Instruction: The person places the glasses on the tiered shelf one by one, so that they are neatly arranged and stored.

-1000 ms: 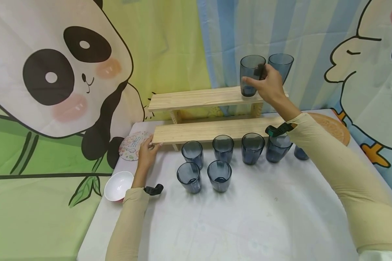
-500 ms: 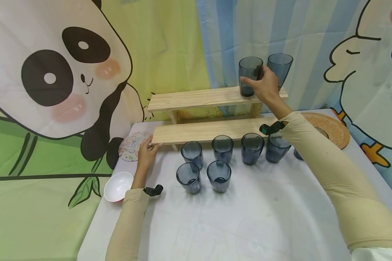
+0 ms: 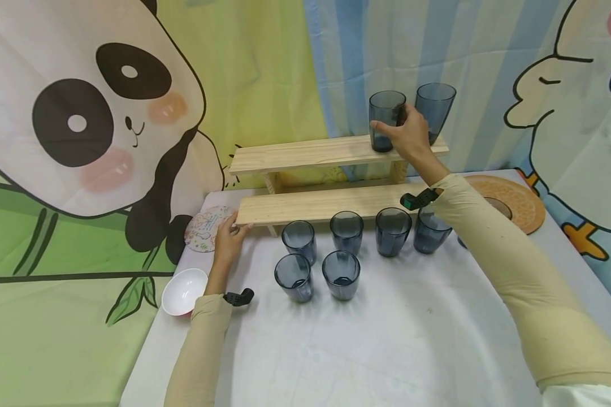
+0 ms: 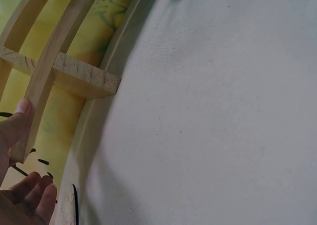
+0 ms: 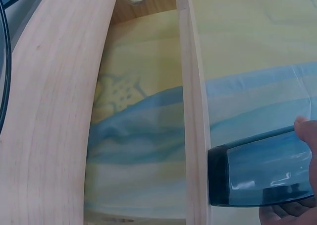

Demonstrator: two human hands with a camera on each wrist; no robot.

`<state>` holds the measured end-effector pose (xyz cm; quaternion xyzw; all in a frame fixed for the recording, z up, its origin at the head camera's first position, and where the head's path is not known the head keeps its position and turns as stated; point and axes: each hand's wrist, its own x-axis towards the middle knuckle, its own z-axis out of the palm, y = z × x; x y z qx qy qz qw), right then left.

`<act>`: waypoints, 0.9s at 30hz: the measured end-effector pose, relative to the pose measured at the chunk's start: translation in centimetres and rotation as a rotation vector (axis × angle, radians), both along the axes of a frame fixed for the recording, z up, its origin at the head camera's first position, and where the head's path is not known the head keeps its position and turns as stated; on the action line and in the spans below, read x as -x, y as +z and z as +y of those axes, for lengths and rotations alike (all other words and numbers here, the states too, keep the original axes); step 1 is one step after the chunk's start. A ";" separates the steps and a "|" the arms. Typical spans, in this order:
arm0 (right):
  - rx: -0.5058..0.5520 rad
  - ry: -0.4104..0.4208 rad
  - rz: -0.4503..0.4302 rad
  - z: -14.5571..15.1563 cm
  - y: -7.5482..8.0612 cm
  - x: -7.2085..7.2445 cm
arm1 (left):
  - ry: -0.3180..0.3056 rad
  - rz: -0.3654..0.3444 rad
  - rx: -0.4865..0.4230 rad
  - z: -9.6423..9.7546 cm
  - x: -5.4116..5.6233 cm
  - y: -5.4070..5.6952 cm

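With thumb and fingers curled round it, my right hand [image 3: 411,134] holds a blue-grey drinking glass [image 3: 385,121] upright at the upper board of a two-tier wooden shelf [image 3: 305,154]. In the right wrist view the base of the glass [image 5: 247,173] meets the board's edge. Just right of it another glass [image 3: 436,107] stands on the same board. My left hand [image 3: 227,240] grips the left end of the lower board [image 3: 285,207]; in the left wrist view its thumb lies on the wood [image 4: 42,86].
Several matching glasses [image 3: 341,275] stand on the white tablecloth [image 3: 366,345] before the shelf. A white bowl [image 3: 184,291] and a patterned round mat [image 3: 207,228] lie at left. At right lies a round orange-brown board [image 3: 514,198], partly behind my right arm.
My right hand and its glass have shifted slightly left and down along the upper board, uncovering more of the glass at its right. My left hand has stayed in place.
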<state>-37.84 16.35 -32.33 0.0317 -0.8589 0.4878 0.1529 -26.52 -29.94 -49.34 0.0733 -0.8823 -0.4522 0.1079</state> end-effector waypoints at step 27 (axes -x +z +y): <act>-0.061 0.131 -0.091 1.5 0.8 -5.7 | -0.007 -0.019 0.002 -0.1 0.0 -0.1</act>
